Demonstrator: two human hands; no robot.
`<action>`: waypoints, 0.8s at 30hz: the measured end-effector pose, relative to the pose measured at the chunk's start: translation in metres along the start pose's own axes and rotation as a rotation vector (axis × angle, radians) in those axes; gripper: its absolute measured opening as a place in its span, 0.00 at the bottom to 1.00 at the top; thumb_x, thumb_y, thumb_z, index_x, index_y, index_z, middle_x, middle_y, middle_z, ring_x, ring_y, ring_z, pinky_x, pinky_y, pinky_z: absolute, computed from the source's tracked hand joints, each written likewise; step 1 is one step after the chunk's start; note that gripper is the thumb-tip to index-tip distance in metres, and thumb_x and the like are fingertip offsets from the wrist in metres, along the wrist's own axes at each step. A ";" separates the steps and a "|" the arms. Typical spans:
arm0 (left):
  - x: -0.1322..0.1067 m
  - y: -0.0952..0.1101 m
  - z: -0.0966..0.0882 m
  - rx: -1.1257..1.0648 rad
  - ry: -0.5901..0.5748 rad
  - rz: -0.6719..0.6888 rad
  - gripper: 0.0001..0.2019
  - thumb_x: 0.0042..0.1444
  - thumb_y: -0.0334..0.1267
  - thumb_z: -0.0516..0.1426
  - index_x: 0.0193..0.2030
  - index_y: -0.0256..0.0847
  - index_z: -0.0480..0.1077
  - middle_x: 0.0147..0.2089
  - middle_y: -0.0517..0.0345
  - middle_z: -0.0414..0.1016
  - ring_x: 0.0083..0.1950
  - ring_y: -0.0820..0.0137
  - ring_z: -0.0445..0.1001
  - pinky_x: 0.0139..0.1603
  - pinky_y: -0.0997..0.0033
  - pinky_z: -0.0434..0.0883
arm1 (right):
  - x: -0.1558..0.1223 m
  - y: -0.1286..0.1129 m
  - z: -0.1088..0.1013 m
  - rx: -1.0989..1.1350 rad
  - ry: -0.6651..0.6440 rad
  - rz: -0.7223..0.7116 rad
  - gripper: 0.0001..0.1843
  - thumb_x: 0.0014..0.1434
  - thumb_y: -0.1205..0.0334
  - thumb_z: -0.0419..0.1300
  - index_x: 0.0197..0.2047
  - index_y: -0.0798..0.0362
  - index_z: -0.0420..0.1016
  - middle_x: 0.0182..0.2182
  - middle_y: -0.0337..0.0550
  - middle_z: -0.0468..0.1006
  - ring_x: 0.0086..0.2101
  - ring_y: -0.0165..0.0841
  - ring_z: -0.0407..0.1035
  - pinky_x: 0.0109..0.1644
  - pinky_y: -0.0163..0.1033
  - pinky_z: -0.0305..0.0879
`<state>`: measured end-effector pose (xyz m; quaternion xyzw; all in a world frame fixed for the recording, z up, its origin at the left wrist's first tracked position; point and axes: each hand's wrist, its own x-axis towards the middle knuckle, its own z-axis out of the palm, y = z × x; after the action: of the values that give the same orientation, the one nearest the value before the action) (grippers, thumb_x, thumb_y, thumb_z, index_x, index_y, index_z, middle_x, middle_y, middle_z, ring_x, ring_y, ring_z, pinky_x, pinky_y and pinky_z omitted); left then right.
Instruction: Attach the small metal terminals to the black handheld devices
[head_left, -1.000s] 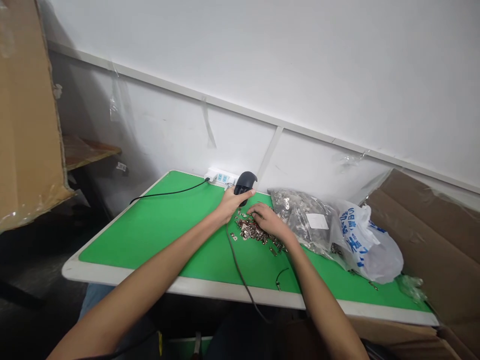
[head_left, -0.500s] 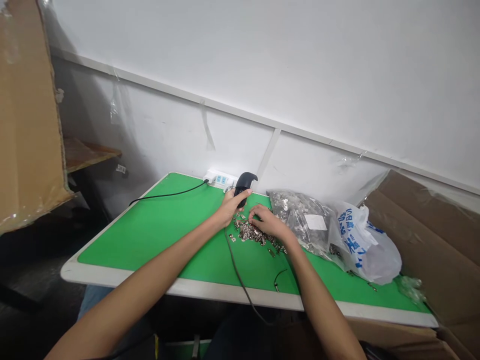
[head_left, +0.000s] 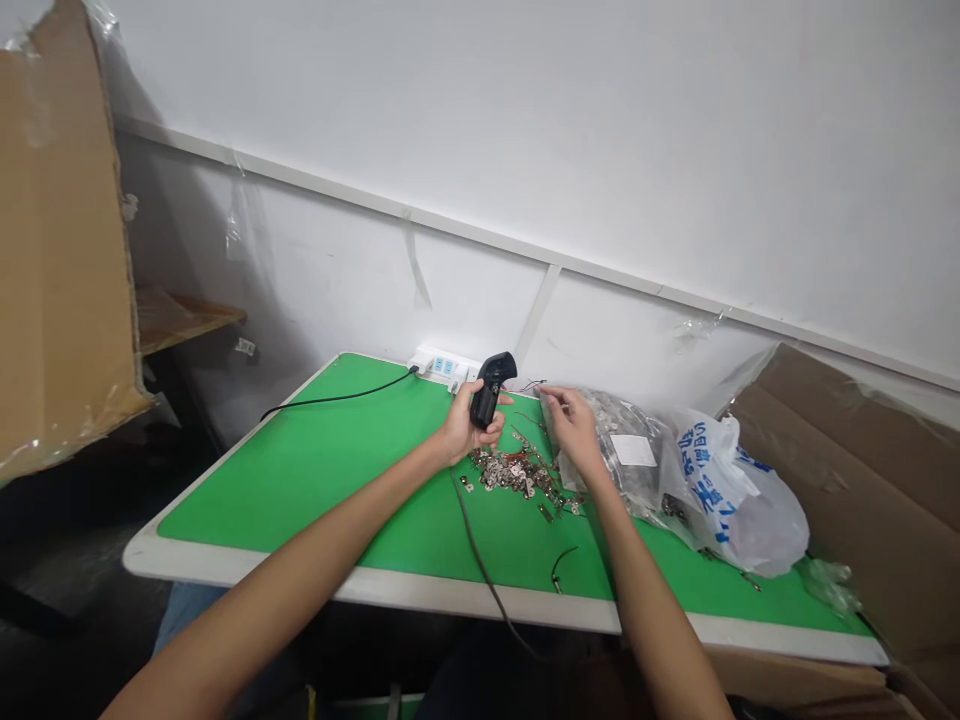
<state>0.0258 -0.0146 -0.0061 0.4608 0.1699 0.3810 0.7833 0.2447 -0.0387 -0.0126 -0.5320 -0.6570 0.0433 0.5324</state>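
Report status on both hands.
Left hand gripping black handheld scanner; right hand at clear bag of metal parts; dark cable across green mat.

wall: white wall [head_left: 480, 130], long white ledge strip [head_left: 660, 290], clear plastic scrap [head_left: 238, 225] hanging
left: tall cardboard sheet [head_left: 60, 250], wooden shelf [head_left: 187, 325] behind it
right: brown cardboard panel [head_left: 847, 470]
table: white-rimmed table [head_left: 247, 572], green top
floor: dark floor [head_left: 75, 550]
light: even, shadow in left corner

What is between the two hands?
In the head view, thin wired metal tabs on the green mat lie between the left hand and the right hand.
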 end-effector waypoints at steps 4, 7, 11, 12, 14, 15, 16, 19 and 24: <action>-0.001 -0.001 0.000 -0.014 -0.030 -0.030 0.32 0.57 0.65 0.47 0.46 0.37 0.72 0.19 0.66 0.60 0.17 0.73 0.53 0.23 0.69 0.63 | 0.004 0.005 -0.007 0.122 0.206 0.172 0.18 0.62 0.48 0.59 0.45 0.53 0.79 0.44 0.50 0.83 0.45 0.42 0.74 0.54 0.49 0.68; -0.002 0.000 0.001 -0.005 -0.029 -0.015 0.32 0.56 0.64 0.48 0.47 0.35 0.72 0.21 0.62 0.64 0.19 0.71 0.58 0.25 0.69 0.64 | 0.007 0.011 -0.012 0.216 0.288 0.274 0.21 0.58 0.46 0.62 0.45 0.55 0.77 0.40 0.48 0.82 0.41 0.40 0.74 0.48 0.46 0.70; -0.003 0.001 0.002 0.025 -0.009 -0.040 0.32 0.56 0.62 0.50 0.49 0.32 0.74 0.27 0.53 0.72 0.22 0.69 0.65 0.25 0.69 0.62 | 0.007 0.003 -0.012 0.314 0.312 0.285 0.20 0.56 0.47 0.64 0.42 0.54 0.75 0.37 0.45 0.80 0.38 0.37 0.73 0.44 0.43 0.71; -0.003 0.001 0.003 0.031 -0.014 -0.048 0.32 0.56 0.62 0.50 0.49 0.32 0.74 0.28 0.52 0.73 0.22 0.69 0.66 0.25 0.69 0.61 | 0.006 -0.003 -0.010 0.334 0.303 0.252 0.19 0.56 0.47 0.64 0.41 0.54 0.74 0.38 0.45 0.80 0.39 0.37 0.74 0.45 0.43 0.72; -0.003 -0.002 0.003 0.042 -0.030 -0.055 0.33 0.57 0.62 0.50 0.50 0.31 0.73 0.28 0.52 0.74 0.22 0.69 0.66 0.26 0.69 0.62 | 0.002 -0.018 -0.005 0.367 0.259 0.171 0.17 0.59 0.47 0.64 0.41 0.52 0.74 0.39 0.45 0.80 0.40 0.37 0.74 0.45 0.43 0.72; -0.003 -0.004 0.003 0.047 -0.040 -0.057 0.33 0.57 0.62 0.50 0.50 0.31 0.73 0.28 0.52 0.75 0.21 0.69 0.66 0.26 0.69 0.62 | -0.001 -0.026 -0.002 0.380 0.232 0.134 0.16 0.60 0.47 0.64 0.41 0.52 0.74 0.39 0.45 0.80 0.41 0.36 0.74 0.46 0.43 0.73; -0.003 -0.005 0.003 0.051 -0.051 -0.057 0.33 0.57 0.62 0.50 0.51 0.32 0.72 0.27 0.52 0.75 0.21 0.69 0.66 0.26 0.69 0.62 | -0.004 -0.034 0.001 0.389 0.206 0.103 0.15 0.61 0.48 0.64 0.41 0.51 0.74 0.39 0.44 0.80 0.40 0.36 0.75 0.46 0.43 0.73; -0.003 -0.011 0.003 0.062 -0.076 -0.046 0.31 0.58 0.62 0.50 0.50 0.34 0.71 0.27 0.51 0.76 0.20 0.69 0.66 0.26 0.69 0.63 | -0.013 -0.049 0.010 0.411 0.147 0.040 0.12 0.62 0.50 0.65 0.41 0.50 0.75 0.37 0.43 0.80 0.40 0.36 0.76 0.47 0.43 0.74; -0.003 -0.018 0.009 0.071 -0.087 -0.027 0.24 0.60 0.60 0.50 0.40 0.38 0.69 0.25 0.50 0.76 0.19 0.70 0.67 0.25 0.70 0.63 | -0.021 -0.047 0.020 0.336 0.030 -0.048 0.08 0.63 0.54 0.65 0.40 0.49 0.75 0.38 0.44 0.80 0.42 0.37 0.76 0.49 0.45 0.75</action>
<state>0.0369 -0.0273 -0.0169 0.5021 0.1551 0.3435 0.7784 0.1963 -0.0650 -0.0054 -0.4203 -0.6451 0.1316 0.6245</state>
